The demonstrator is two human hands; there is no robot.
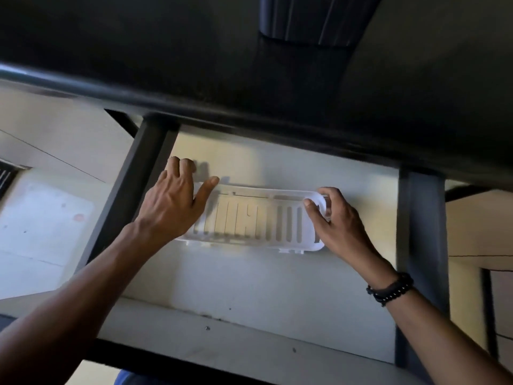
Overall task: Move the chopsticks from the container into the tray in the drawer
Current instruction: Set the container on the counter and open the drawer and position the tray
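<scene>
A white slotted plastic tray lies flat inside the open drawer, across its middle. My left hand rests on the tray's left end, its fingers stretched out and the thumb lying along the far rim. My right hand grips the rounded right end, thumb inside the rim and fingers curled round the outside. Nothing lies in the tray. A dark ribbed container stands on the countertop at the top of the view, cut off by the frame. No chopsticks are in view.
The dark countertop edge overhangs the back of the drawer. Dark drawer sides run at the left and right. Pale floor tiles show to the left. A beaded bracelet sits on my right wrist.
</scene>
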